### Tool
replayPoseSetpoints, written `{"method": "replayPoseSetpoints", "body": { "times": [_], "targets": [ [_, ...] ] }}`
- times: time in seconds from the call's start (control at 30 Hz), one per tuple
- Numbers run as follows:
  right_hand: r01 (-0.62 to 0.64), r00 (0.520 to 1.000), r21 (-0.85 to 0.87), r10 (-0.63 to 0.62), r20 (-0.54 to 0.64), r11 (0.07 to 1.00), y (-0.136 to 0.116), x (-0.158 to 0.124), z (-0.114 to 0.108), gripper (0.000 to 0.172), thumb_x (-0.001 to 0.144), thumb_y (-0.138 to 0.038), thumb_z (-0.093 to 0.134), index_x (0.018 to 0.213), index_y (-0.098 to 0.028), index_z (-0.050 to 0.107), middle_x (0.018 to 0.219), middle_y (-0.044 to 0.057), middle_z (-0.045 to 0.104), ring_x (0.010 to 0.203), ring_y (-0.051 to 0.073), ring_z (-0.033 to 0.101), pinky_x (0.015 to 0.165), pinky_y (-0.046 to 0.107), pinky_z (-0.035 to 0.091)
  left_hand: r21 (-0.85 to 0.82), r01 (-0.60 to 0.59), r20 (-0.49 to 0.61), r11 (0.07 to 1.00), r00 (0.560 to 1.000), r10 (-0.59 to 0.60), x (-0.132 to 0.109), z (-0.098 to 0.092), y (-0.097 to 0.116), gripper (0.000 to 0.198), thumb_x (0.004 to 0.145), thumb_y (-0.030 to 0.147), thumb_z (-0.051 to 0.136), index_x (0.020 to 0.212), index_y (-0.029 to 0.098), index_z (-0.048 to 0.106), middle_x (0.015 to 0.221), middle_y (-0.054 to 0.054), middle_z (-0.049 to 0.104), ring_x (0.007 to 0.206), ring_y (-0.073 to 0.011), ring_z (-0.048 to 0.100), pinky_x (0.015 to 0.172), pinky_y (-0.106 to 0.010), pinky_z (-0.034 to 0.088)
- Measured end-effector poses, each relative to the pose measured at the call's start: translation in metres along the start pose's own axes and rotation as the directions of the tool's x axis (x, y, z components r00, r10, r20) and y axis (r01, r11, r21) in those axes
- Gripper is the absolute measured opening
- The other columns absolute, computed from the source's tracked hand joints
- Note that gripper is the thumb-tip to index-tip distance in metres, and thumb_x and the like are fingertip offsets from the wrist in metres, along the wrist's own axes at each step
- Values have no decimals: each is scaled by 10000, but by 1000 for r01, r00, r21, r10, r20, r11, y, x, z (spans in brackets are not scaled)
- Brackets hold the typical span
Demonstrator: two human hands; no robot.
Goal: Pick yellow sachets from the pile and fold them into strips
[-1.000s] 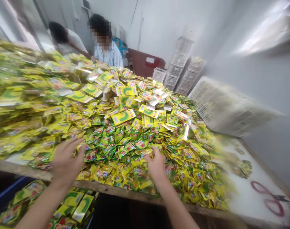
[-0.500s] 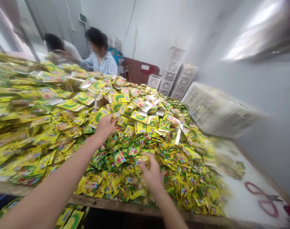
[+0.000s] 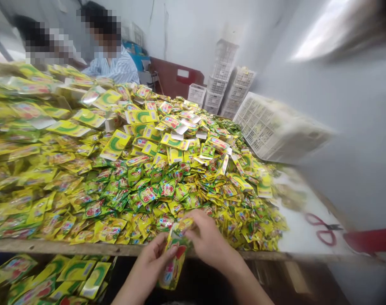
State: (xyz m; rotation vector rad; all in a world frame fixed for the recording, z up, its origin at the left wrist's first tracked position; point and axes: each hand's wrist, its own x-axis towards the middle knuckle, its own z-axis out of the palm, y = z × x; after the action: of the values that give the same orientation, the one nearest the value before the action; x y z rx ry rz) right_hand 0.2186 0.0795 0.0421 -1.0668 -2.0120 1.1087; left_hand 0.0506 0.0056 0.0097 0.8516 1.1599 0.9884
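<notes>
My left hand (image 3: pixel 150 260) is closed around a small yellow-green carton (image 3: pixel 172 275) with a red fruit picture, held upright and tilted just off the table's front edge. My right hand (image 3: pixel 208 239) pinches a yellow sachet (image 3: pixel 182 226) at the carton's upper end. The sachet touches the carton top; how far inside it sits is hidden by the fingers. Beyond both hands spreads a heap of green and yellow sachets (image 3: pixel 148 195). Several more cartons, some with white flaps open, lie on top of the heap, among them a yellow carton (image 3: pixel 142 116).
Red-handled scissors (image 3: pixel 326 233) lie on the white tabletop at the right. A white plastic crate (image 3: pixel 259 123) tilts behind them, with stacked crates (image 3: pixel 216 87) farther back. Filled cartons (image 3: pixel 76 271) sit below the table edge at left. Two people, one in a striped shirt (image 3: pixel 116 67), are across the heap.
My left hand has drawn back from the heap with a carton. My right hand has brought its sachet to the carton's top, so both hands are now together. The view has shifted.
</notes>
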Motion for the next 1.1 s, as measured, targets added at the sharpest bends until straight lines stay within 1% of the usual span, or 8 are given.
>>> {"method": "replayPoseSetpoints", "body": {
  "times": [0.23, 0.4, 0.5, 0.6, 0.7, 0.8, 1.0, 1.1],
  "targets": [
    [124, 927, -185, -48, 372, 975, 9, -27, 1, 132, 775, -106, 597, 859, -204, 575, 929, 32, 588, 832, 182, 555, 685, 253, 423, -148, 27, 5, 989, 1000, -26, -26, 18, -38, 204, 798, 339, 716, 964, 221, 704, 1008, -55, 753, 969, -254, 665, 863, -316, 502],
    [-42, 984, 23, 37, 176, 999, 13, -37, 15, 173, 798, -82, 655, 906, -218, 652, 831, -18, 612, 781, 143, 579, 691, 232, 427, -212, 131, -2, 969, 991, -134, -42, 21, -34, 343, 710, 370, 787, 1005, 212, 711, 1033, -72, 754, 968, -278, 673, 886, -349, 507],
    [24, 989, 31, -28, 146, 999, 14, -52, 25, 118, 773, -108, 726, 722, -204, 681, 897, -4, 606, 904, 162, 570, 844, 284, 421, -183, 123, -43, 975, 990, -133, -49, 20, -33, 331, 707, 367, 789, 991, 217, 709, 1033, -61, 750, 990, -276, 661, 884, -338, 504],
    [78, 987, -1, -77, 138, 997, 12, -66, 29, 154, 808, -81, 676, 800, -233, 702, 967, 8, 622, 961, 179, 548, 977, 371, 362, -176, 127, -41, 976, 990, -136, -52, 18, -35, 311, 738, 360, 765, 1009, 222, 700, 1033, -56, 744, 1000, -274, 650, 871, -337, 509],
    [45, 999, 29, -45, 8, 999, 9, -72, 28, 270, 819, -66, 642, 1002, -259, 685, 944, 28, 649, 962, 209, 539, 929, 380, 400, -164, 125, -4, 979, 992, -128, -53, 16, -38, 295, 777, 340, 733, 1046, 223, 694, 1050, -56, 735, 1023, -272, 637, 896, -344, 497],
    [16, 996, 78, -9, -92, 997, 13, -70, 28, 199, 783, -108, 716, 911, -260, 714, 968, 32, 651, 1001, 223, 536, 915, 371, 417, -107, 112, 17, 988, 994, -111, -52, 15, -39, 307, 789, 320, 723, 1085, 244, 693, 1039, -35, 731, 1028, -260, 626, 907, -325, 487],
    [-4, 980, 100, -16, 197, 995, 20, -74, 33, 97, 795, -204, 738, 703, -232, 737, 1014, 16, 652, 1025, 199, 539, 900, 326, 419, -2, 60, 20, 998, 998, -60, -51, 13, -44, 283, 791, 317, 723, 1064, 244, 705, 962, -21, 730, 935, -239, 630, 843, -296, 496],
    [-102, 993, 229, 86, 78, 968, 19, -78, 31, 88, 846, -209, 671, 807, -233, 746, 991, 24, 659, 989, 185, 564, 876, 312, 434, -97, 110, -35, 989, 993, -114, -53, 13, -45, 361, 788, 347, 724, 1135, 252, 694, 1059, -33, 730, 991, -256, 631, 886, -324, 494]
  ]
}}
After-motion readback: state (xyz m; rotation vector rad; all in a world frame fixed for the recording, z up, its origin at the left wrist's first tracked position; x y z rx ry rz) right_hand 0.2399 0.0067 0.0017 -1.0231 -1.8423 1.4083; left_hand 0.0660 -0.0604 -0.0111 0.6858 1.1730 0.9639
